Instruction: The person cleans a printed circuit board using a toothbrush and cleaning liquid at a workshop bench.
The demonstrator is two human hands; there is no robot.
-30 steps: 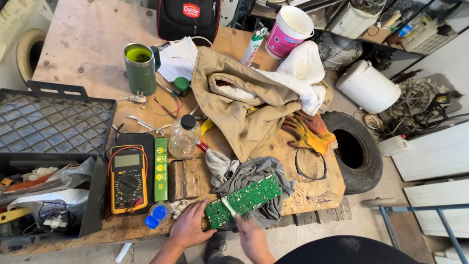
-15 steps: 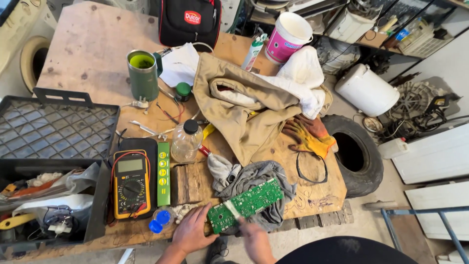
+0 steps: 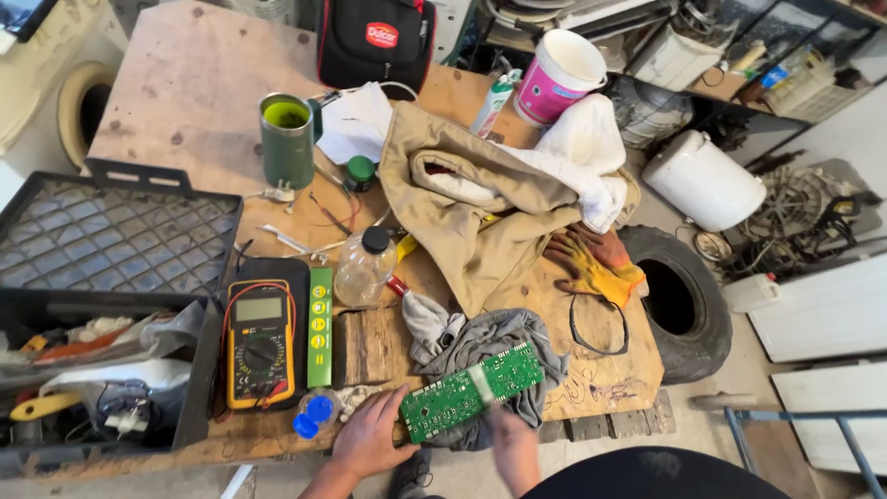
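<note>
A long green circuit board [image 3: 473, 392] lies tilted over a grey rag [image 3: 504, 340] at the near edge of the wooden workbench [image 3: 185, 102]. My left hand [image 3: 371, 434] grips the board's left end. My right hand [image 3: 513, 442] is below the board's right part, blurred, touching or just under it; its fingers are hard to make out. A yellow multimeter [image 3: 261, 344] with red and black leads rests left of my left hand. Blue bottle caps [image 3: 312, 414] sit right beside that hand.
A clear plastic bottle [image 3: 362, 268], a green can [image 3: 287, 140], a tan jacket [image 3: 467, 199], orange work gloves [image 3: 596, 259] and safety glasses [image 3: 599, 323] crowd the bench. A black crate [image 3: 102, 231] stands at left. A tyre [image 3: 679, 305] lies on the floor at right.
The view has tipped down slightly, so the bench contents sit lower in frame. Both hands stay at the board; the right hand has slipped lower beneath it.
</note>
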